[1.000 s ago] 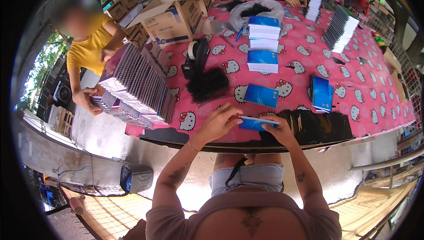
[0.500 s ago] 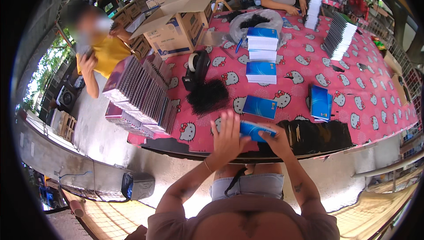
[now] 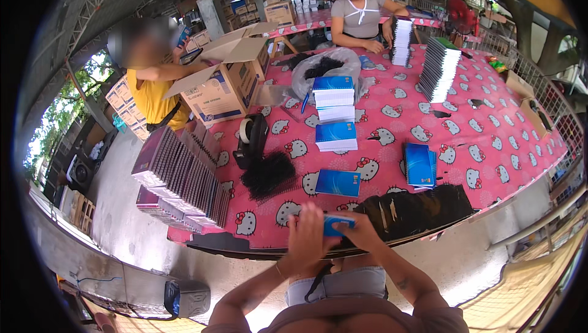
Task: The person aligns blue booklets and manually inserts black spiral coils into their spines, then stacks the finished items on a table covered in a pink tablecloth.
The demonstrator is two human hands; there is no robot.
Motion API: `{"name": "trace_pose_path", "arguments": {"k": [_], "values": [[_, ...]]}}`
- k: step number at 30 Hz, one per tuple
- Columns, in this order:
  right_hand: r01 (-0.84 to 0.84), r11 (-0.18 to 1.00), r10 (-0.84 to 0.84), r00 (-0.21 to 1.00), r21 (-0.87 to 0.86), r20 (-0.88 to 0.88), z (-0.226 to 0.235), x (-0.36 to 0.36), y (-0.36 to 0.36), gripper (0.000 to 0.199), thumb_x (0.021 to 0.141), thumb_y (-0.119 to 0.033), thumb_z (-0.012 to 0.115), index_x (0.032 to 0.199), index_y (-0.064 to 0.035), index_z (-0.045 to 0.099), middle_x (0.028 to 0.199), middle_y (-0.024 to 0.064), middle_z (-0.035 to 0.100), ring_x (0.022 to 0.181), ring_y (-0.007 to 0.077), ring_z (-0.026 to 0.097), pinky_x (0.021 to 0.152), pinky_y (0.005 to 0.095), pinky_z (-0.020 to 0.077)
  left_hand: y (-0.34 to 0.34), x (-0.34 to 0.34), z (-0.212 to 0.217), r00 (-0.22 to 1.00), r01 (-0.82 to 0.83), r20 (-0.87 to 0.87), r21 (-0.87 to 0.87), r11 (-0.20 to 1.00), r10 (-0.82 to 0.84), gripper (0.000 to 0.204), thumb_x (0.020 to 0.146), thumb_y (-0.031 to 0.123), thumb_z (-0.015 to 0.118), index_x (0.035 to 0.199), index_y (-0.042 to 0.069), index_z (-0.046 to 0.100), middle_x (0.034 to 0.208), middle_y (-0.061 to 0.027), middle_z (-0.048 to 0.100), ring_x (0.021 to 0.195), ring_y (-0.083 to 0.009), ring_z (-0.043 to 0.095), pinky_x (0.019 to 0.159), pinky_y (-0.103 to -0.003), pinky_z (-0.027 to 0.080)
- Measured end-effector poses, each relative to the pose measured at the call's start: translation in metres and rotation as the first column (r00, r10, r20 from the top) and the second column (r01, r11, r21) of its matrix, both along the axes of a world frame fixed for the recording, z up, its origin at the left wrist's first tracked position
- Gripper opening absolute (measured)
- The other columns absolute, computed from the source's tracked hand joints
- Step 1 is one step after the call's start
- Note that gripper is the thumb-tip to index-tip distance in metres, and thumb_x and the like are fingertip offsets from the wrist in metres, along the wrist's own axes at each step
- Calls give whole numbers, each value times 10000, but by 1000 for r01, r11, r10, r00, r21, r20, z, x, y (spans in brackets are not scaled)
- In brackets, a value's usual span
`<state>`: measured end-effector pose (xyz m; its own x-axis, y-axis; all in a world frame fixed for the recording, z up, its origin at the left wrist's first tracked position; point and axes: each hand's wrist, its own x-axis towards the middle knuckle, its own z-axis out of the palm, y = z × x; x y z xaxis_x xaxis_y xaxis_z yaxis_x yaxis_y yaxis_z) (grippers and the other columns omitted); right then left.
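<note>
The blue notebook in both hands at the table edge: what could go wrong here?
1. The blue notebook is held by the left hand and right hand past the table's near edge; a slip might drop it.
2. The slanted notebook stack overhangs the left edge and could slide off.

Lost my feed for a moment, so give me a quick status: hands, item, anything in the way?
Left hand and right hand both gripping one small blue notebook at the table's near edge. Black bindings pile beside right hand. Nothing blocking.

hands: left point(image 3: 308, 239), right point(image 3: 357, 233) grip blue notebook point(image 3: 335, 223) | above pink table point(image 3: 490, 143) edge
</note>
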<state>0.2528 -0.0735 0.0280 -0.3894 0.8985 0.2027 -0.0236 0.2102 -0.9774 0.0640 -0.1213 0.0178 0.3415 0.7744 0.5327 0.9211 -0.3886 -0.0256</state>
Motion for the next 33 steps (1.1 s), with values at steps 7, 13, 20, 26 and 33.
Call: {"name": "trace_pose_path", "arguments": {"k": [7,13,20,26,33], "values": [[-21,998,24,998,-55,64,-5,-2,-2,349,906,-68,707,1248,-17,659,1034,68,725,895,92,624,803,280,520,-10,2,-17,983,115,134,58,992,-122,849,972,613,411,1438,-96,394,1515,-274,406,1453,-405,336,1147,-654,159],[13,999,-18,986,29,165,0,2,-2,292,899,-59,717,1188,-26,694,929,32,717,824,92,618,749,267,513,8,2,33,994,58,99,-109,992,-48,653,963,475,545,1395,-10,481,1446,-194,497,1392,-350,421,1163,-620,175],[-85,996,87,991,-24,103,-23,8,3,310,903,-60,712,1213,-45,697,930,51,729,817,70,610,744,262,511,20,-22,46,938,313,168,-42,949,-302,110,899,179,704,981,112,672,916,11,701,831,-172,683,1186,-556,210],[-110,993,114,986,-39,122,-18,6,3,311,917,-69,703,1226,-43,694,931,37,728,820,60,599,746,248,505,25,-28,44,956,270,135,-74,960,-259,153,887,236,721,952,119,648,869,6,692,749,-186,668,1173,-518,263],[-113,993,116,990,-46,76,-20,11,4,312,919,-81,703,1229,-46,697,942,56,738,832,67,616,754,258,517,34,-28,51,916,388,154,-97,916,-372,183,870,285,735,945,137,658,856,-2,696,748,-180,677,1157,-511,306]]}}
